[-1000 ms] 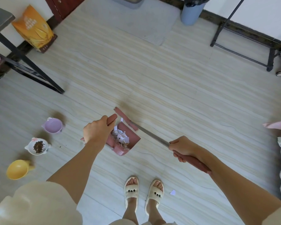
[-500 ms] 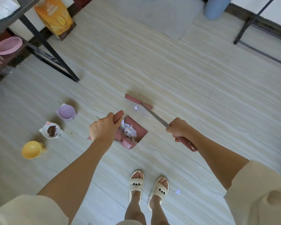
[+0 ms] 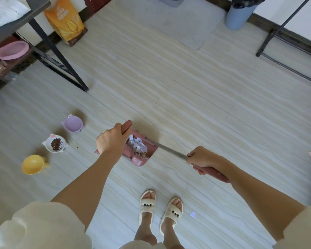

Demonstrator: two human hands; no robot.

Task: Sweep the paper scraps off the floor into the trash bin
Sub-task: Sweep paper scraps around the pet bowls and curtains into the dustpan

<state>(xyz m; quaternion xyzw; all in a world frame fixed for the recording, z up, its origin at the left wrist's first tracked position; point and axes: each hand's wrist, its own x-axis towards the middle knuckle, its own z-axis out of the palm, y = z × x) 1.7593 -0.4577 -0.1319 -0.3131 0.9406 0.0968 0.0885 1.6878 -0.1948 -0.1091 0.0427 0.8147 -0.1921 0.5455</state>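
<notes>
- The left hand [image 3: 111, 141] gripped the dustpan handle [image 3: 126, 127], fingers curled round it.
- The right hand [image 3: 203, 159] clamped the broom [image 3: 169, 151].
- Scraps [image 3: 137, 144] lay in the dustpan [image 3: 139, 159]; one stray scrap [image 3: 192, 214] sat at five o'clock from the slippers [image 3: 160, 209].
- The bin [image 3: 240, 12] stood at one o'clock, well apart.

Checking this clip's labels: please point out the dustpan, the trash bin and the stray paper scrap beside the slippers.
dustpan [image 3: 148, 158]: head view, on its bare pink floor.
trash bin [image 3: 238, 16]: head view, on its blue outer wall.
paper scrap [image 3: 192, 214]: head view, on the middle of the small white piece.
</notes>
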